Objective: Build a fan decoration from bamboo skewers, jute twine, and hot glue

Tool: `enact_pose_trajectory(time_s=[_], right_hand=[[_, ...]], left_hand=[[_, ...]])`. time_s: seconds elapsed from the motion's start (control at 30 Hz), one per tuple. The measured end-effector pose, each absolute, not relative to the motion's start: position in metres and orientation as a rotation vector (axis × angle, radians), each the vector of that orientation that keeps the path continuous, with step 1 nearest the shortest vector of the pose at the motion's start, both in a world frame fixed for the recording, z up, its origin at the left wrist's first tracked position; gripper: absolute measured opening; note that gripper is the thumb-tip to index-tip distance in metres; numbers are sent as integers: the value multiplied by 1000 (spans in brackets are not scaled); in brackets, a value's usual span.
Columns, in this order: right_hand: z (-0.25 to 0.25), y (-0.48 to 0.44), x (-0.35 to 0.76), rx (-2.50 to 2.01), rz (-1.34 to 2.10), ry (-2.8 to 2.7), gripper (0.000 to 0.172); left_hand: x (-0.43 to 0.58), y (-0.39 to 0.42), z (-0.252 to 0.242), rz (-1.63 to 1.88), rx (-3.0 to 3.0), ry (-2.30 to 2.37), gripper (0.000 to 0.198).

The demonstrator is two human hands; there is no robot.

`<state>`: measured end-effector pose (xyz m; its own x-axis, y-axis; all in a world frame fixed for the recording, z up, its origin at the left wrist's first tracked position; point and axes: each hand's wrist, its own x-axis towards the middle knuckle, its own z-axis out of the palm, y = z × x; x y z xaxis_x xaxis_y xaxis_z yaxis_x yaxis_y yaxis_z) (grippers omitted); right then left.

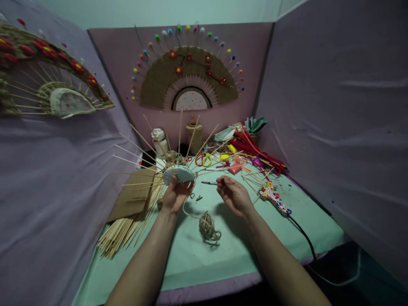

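The left hand (pixel 176 198) pinches the fan base (pixel 179 173), best held steady, twine ball (pixel 207 227) at its five o'clock; right hand (pixel 235 196) half-curled, contents unclear.

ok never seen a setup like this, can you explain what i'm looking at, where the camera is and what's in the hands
There's no machine here: these are a person's two bare hands, seen from a camera on their head looking forward and down. The left hand holds a pale half-round piece with thin wooden sticks fanning out. Twine trails from there to a loose brown twine ball on the pale green tablecloth. The right hand is beside a slim pen-like tool; I can't tell whether it holds it. Around them lie a bundle of thin wooden sticks, a brown flat sheet, red-and-yellow-handled scissors and a patterned glue gun.
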<state>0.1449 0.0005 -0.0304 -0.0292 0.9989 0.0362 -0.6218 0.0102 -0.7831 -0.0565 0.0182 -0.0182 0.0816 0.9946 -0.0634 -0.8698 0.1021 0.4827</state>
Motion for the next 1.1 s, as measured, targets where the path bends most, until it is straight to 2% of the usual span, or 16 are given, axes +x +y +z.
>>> enact_pose_trajectory(time_s=[0.13,0.3,0.6,0.8,1.1], right_hand=[[-35,3,146,-688,1450,-729,35],[-37,3,146,-734,1474,-797,37],[-34,-4,144,-752,1491,-944,29],[-32,-7,147,-685,1526,-932,36],[-34,-5,152,-632,1606,-906,37]], left_hand=[[-55,18,-17,1425,362,435,14],[-53,18,-15,1449,350,431,14],[-55,21,-20,1407,330,424,19],[-50,19,-18,1382,367,462,20],[-50,21,-22,1388,310,463,16]])
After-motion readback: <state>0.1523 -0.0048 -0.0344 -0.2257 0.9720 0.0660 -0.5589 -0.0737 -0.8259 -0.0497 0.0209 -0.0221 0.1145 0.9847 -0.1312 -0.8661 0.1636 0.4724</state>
